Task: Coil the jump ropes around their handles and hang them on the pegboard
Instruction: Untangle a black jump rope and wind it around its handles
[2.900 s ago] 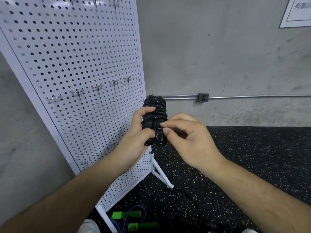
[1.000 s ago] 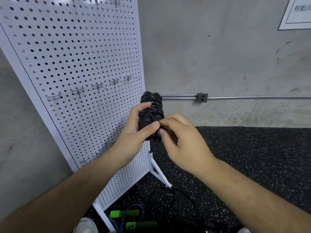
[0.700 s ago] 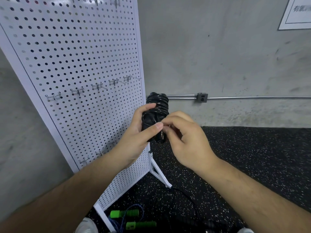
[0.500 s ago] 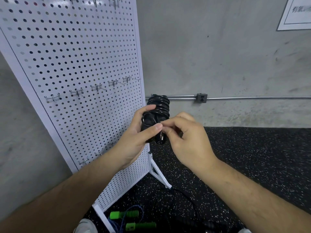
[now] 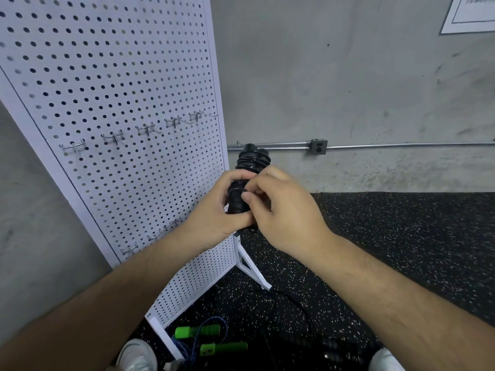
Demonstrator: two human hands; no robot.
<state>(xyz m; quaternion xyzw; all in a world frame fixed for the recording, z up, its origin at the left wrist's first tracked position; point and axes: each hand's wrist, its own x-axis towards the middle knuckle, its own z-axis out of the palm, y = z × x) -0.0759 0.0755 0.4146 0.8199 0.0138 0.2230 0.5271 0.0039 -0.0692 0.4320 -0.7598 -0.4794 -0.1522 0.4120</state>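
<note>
Black jump rope is noted coiled in tight turns round its paired handles, forming a compact bundle held upright at frame ctr, in the air, just in front of the R edge of the white pegboard; contact w/ the board cannot be told. Bundle is gripped by L hand: fingers are curled round the lower half from the L side, thumb laid across below. R hand is set against the bundle from the R; thumb and forefinger are closed in a pinch at mid-bundle, apparently on a rope turn, though the exact piece pinched is hidden. Remaining R fingers are curled in behind the coil. Handle caps are seen projecting above and below the hands. Pegboard stands tilted on a white foot, w/ a row of metal hooks at mid-height, all bare, and a few more lower down. On the speckled black floor mat, near the board's base, a green-handled rope w/ blue cord is seen lying loose; a second black rope lies uncoiled beside it. White shoes are visible at the bottom edge. Concrete wall behind carries a conduit w/ outlet box.
</note>
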